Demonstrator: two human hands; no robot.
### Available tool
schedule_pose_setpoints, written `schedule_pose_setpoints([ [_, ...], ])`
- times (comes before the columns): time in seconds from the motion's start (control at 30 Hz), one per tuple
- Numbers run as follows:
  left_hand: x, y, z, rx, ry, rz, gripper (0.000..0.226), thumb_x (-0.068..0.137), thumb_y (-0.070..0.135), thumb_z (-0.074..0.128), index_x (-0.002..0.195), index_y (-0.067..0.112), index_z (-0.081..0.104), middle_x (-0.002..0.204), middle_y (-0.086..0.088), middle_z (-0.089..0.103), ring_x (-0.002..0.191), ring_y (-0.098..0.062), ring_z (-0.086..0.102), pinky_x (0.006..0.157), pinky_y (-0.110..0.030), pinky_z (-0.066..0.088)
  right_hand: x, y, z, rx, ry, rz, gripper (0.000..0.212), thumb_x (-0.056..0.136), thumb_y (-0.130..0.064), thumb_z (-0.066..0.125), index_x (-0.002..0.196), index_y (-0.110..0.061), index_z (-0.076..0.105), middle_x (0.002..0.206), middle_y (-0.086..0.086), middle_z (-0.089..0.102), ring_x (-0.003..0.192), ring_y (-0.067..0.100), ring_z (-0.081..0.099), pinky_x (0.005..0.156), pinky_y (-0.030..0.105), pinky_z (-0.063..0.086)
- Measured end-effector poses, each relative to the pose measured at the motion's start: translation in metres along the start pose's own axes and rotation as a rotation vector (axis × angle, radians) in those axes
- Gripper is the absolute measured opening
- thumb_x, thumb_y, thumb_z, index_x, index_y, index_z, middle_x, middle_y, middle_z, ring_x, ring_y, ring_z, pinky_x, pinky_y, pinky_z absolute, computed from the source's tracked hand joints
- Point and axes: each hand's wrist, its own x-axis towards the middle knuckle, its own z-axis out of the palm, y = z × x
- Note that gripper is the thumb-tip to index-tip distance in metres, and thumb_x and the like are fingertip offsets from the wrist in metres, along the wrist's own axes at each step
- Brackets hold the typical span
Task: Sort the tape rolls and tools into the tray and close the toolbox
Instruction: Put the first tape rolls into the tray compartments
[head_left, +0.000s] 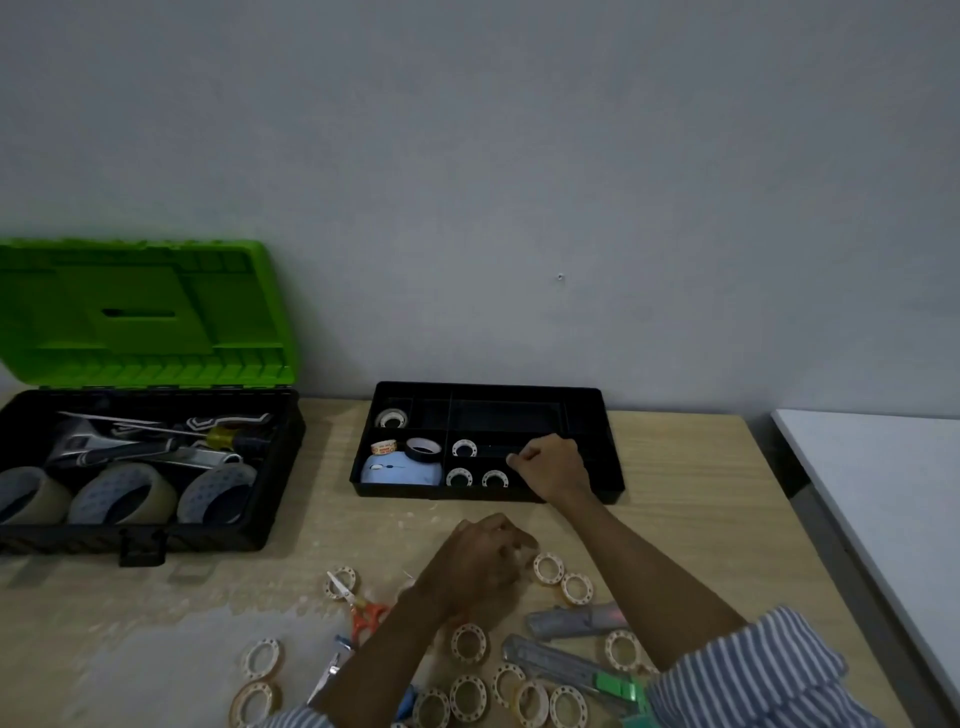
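Observation:
A black divided tray (597, 400) stands against the wall. It holds three small tape rolls (464, 448) in its middle compartments, a black roll (423, 448), a printed roll (383, 447), a blue cloth item (400, 470) and one roll at the back left. My right hand (550, 465) is over the tray's front right compartments, its fingers closed; what it holds is hidden. My left hand (483, 564) hovers low over the table with fingers curled beside two loose rolls (549, 568). Several more small rolls (468, 644) lie near the front edge.
The toolbox (156, 535) stands open at left, its green lid (145, 312) upright, with three large tape rolls, a wrench and screwdrivers inside. Orange scissors (363, 613), grey utility knives (576, 621) and a green-tipped cutter (613, 686) lie among the rolls. A white table (883, 493) adjoins at right.

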Motion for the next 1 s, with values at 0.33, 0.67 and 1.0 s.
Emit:
schedule_pose_setpoints([
  [0.33,0.01,0.02,0.008,0.374,-0.027,0.129,0.027,0.092,0.025,0.052,0.113,0.019,0.067,0.103,-0.008,0.064,0.094,-0.028,0.061,0.079,-0.033,0.043,-0.04,0.067,-0.024,0.134,0.0,-0.206,0.015,0.081,-0.007,0.065,0.066,-0.009,0.063,0.056,0.002,0.053,0.048,0.002,0.041,0.051,0.01,0.034],
  [0.67,0.03,0.005,-0.043,0.252,0.394,0.007,0.007,0.081,0.011,0.071,0.088,0.011,0.072,0.081,-0.004,0.063,0.059,-0.019,0.059,0.052,-0.026,0.039,-0.066,0.099,-0.035,-0.157,-0.403,-0.277,0.015,0.062,-0.018,0.07,0.077,-0.017,0.071,0.073,-0.006,0.061,0.064,0.007,0.053,0.061,0.02,0.044],
  [1.0,0.071,-0.017,-0.067,0.316,0.26,-0.2,0.027,0.096,0.019,0.052,0.118,0.013,0.066,0.113,-0.005,0.06,0.098,-0.022,0.061,0.082,-0.032,0.045,-0.066,0.106,-0.032,-0.029,-0.339,-0.231,0.011,0.068,-0.004,0.071,0.079,-0.004,0.073,0.073,-0.002,0.065,0.054,-0.008,0.051,0.057,0.006,0.041],
])
